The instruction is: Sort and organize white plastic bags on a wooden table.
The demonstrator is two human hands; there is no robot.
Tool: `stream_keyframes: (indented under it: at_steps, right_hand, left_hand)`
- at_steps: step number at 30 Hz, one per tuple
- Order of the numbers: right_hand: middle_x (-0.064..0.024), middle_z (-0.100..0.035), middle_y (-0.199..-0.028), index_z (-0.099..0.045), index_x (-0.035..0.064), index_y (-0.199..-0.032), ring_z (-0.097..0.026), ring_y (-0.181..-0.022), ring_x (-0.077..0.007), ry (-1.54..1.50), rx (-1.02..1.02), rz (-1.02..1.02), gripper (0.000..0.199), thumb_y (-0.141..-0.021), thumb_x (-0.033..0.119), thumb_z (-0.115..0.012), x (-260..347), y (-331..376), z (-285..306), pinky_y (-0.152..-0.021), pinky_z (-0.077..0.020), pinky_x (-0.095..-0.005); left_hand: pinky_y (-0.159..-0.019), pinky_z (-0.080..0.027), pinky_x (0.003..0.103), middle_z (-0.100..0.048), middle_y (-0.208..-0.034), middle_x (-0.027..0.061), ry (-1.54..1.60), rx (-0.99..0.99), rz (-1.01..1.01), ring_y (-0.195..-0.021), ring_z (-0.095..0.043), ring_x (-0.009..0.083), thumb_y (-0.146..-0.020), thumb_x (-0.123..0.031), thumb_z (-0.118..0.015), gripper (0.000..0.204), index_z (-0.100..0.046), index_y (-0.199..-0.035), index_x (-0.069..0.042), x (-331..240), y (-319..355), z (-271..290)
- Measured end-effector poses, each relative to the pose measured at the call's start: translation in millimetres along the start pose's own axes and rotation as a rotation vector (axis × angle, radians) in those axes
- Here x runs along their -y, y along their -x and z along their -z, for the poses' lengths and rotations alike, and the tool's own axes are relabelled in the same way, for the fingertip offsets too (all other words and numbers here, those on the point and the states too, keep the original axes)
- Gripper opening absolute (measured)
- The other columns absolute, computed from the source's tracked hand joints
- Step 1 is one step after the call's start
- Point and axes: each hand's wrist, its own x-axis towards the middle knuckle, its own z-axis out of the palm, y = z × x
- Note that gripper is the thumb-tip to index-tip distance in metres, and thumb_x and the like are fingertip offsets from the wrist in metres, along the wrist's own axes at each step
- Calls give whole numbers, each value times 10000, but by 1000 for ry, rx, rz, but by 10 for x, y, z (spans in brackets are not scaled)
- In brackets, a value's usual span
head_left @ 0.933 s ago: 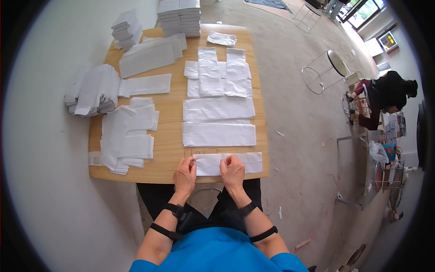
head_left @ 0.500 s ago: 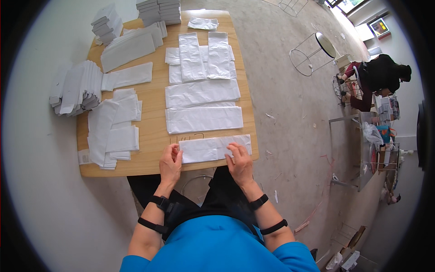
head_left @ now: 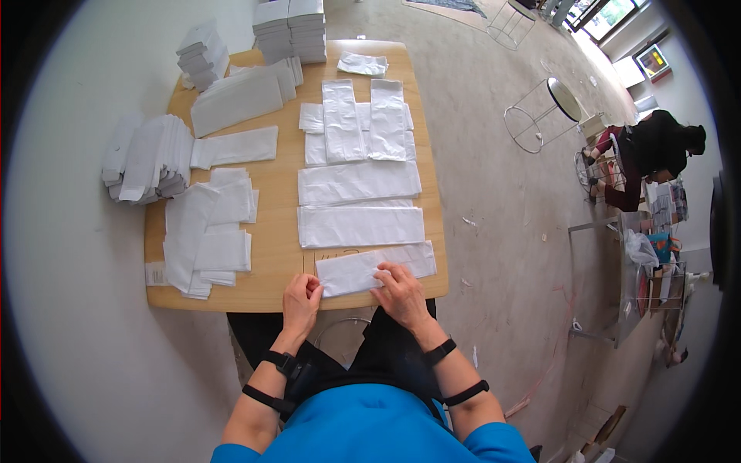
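Note:
A long folded white sheet (head_left: 347,272) of thin, creased material lies slightly aslant along the near edge of the wooden table (head_left: 278,262). At its left end, my left hand (head_left: 301,305) is closed, thumb and fingertips pinching the corner. My right hand (head_left: 401,295) rests over the sheet right of its middle, fingers bent and thumb apart from them. Just beyond lie more folded white sheets (head_left: 361,226), stacked in rows, and two upright folded pieces (head_left: 342,119) (head_left: 387,119) across the farther ones.
Loose white pieces (head_left: 224,251) overlap at the table's left. Bundles of flat white cartons (head_left: 154,158) and taller stacks (head_left: 289,31) stand along the left and far edges. To the right are a round stool (head_left: 563,99), a metal table (head_left: 621,270) and a seated person (head_left: 656,150).
The sheet's right end has swung away from me and its left end nearer. My right hand has slid left and inward along it; the view has shifted slightly.

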Motion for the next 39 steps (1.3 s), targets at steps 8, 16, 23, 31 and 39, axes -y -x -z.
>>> stream_keyframes:
  at_steps: [8, 16, 23, 31, 39]
  right_hand:
    - [-107, -584, -968, -584, 42, -916, -580, -928, -300, -115, -172, -80, 220, -766, 117, -727, 172, -846, -406, -769, -488, -402]
    - [-106, -575, -856, -603, 55, -811, -574, -882, -309, -175, -51, -323, 176, -736, 115, -750, -2, -1232, -809, -735, -482, -411]
    - [-98, -567, -767, -617, 35, -786, -585, -703, -247, -282, -171, -213, 147, -776, 124, -734, -224, -1170, -838, -631, -486, -357]
    - [-111, -671, -927, -650, 50, -945, -653, -722, -257, -1230, 224, -979, 436, -893, 482, -626, 276, -898, -573, -635, -522, -331]
    - [-66, -633, -1139, -588, 69, -1183, -569, -1109, -222, -2141, -541, -817, 411, -880, 332, -680, -30, -931, -158, -990, -441, -385]
  left_hand:
    - [-582, -466, 260, -579, -756, 51, 118, -48, -13, -629, -567, 112, -896, -91, -623, 104, -605, -879, 10, 77, -93, 38]
    - [-589, -472, 233, -591, -752, 12, 304, -35, 173, -624, -558, 83, -960, -168, -574, 185, -621, -967, 10, 47, -174, 185]
    - [-606, -465, 322, -591, -740, 67, 83, -158, 122, -681, -587, 167, -860, -286, -679, 287, -642, -932, -11, -331, -1025, 37]
    - [-755, -485, 370, -629, -845, 95, -109, -299, -170, -780, -615, 245, -816, -214, -686, 178, -632, -845, -47, -477, -1265, -197]
    - [-802, -439, 209, -608, -956, 11, 775, 107, -41, -869, -542, 49, -988, -147, -535, 135, -544, -1051, -28, -1316, -514, 595]
